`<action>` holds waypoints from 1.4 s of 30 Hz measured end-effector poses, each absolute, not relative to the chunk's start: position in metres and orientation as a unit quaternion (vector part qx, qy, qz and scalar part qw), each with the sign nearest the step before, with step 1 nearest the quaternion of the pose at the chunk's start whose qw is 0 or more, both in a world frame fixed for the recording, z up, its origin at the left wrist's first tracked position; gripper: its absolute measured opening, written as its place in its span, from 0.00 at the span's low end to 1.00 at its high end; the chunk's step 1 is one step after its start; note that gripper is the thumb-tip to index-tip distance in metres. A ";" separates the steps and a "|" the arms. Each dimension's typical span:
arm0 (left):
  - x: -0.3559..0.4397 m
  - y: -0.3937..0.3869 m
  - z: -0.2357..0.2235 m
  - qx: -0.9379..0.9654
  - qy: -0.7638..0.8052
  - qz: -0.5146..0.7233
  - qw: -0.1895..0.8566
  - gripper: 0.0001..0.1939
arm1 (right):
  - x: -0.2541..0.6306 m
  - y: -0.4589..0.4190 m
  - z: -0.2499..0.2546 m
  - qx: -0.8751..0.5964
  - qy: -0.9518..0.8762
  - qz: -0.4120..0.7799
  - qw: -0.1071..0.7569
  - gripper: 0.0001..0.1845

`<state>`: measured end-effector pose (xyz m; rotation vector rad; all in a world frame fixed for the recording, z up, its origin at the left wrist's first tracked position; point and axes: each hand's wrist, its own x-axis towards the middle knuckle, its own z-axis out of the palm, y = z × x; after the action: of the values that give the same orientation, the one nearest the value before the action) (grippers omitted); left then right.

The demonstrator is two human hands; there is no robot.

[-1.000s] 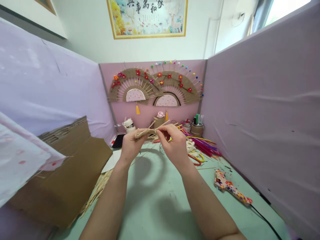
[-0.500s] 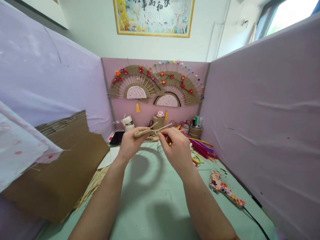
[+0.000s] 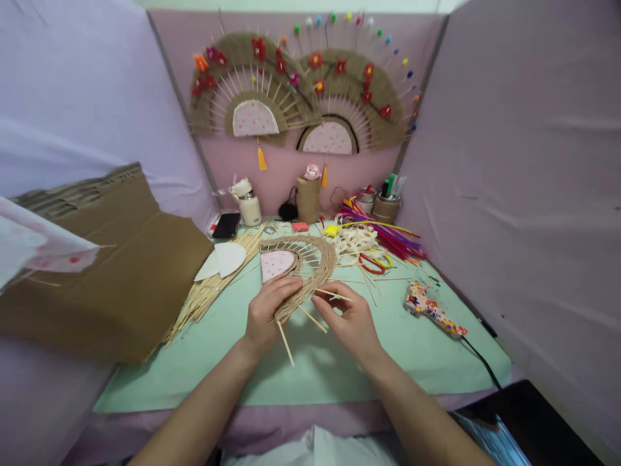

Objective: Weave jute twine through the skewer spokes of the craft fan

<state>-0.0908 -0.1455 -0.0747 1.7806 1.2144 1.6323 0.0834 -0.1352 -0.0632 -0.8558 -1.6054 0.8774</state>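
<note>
A half-round hand fan (image 3: 323,259) of woven brown twine on thin sticks is tilted up over the table. Its small inner half-circle (image 3: 276,264) is covered in white cloth with pink dots. My left hand (image 3: 269,310) grips the fan at its lower left end. Several bare stick ends (image 3: 313,319) jut out past the woven band towards me. At the band's outer edge, beside one stick, my right hand (image 3: 349,317) is closed in a pinch. What lies between those fingertips is too small to make out.
Loose sticks (image 3: 213,294) and white paper pieces (image 3: 228,259) lie left, beside a large cardboard sheet (image 3: 111,285). Red-and-yellow scissors (image 3: 372,262), pipe cleaners (image 3: 388,236) and a flower-patterned glue gun (image 3: 431,309) with a cord are right. A bottle (image 3: 250,207) and twine roll (image 3: 308,200) stand behind.
The view has tipped downward. The fan, edge-on before, is now turned so its face shows, with stick ends pointing towards me. Both hands remain at it, the right still pinching at the edge.
</note>
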 end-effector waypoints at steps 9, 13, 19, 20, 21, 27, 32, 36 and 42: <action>-0.091 -0.152 -0.094 0.733 0.430 0.508 0.140 0.16 | 0.088 -0.149 -0.084 -0.435 -0.547 0.523 0.487 0.09; -0.093 -0.150 -0.100 0.733 0.449 0.492 0.141 0.14 | 0.087 -0.148 -0.093 -0.430 -0.513 0.566 0.481 0.09; -0.096 -0.150 -0.103 0.745 0.449 0.477 0.124 0.14 | 0.083 -0.150 -0.101 -0.394 -0.419 0.670 0.469 0.11; -0.096 -0.150 -0.103 0.750 0.443 0.477 0.114 0.15 | 0.082 -0.151 -0.101 -0.384 -0.408 0.683 0.469 0.11; -0.096 -0.150 -0.104 0.754 0.438 0.478 0.104 0.15 | 0.082 -0.151 -0.100 -0.376 -0.396 0.693 0.470 0.11; -0.098 -0.147 -0.104 0.800 0.386 0.460 0.008 0.15 | 0.080 -0.153 -0.096 -0.357 -0.315 0.745 0.467 0.12; -0.098 -0.145 -0.104 0.812 0.377 0.445 -0.028 0.15 | 0.079 -0.154 -0.096 -0.303 -0.216 0.811 0.452 0.12; -0.098 -0.146 -0.104 0.814 0.379 0.438 -0.031 0.15 | 0.072 -0.158 -0.099 -0.273 -0.160 0.817 0.481 0.11; -0.098 -0.145 -0.105 0.817 0.379 0.433 -0.035 0.15 | 0.059 -0.164 -0.103 -0.270 -0.125 0.795 0.529 0.11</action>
<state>-0.0977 -0.1455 -0.1045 2.6254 1.2183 1.3924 0.0594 -0.1638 -0.1035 -0.6453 -0.2986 1.8975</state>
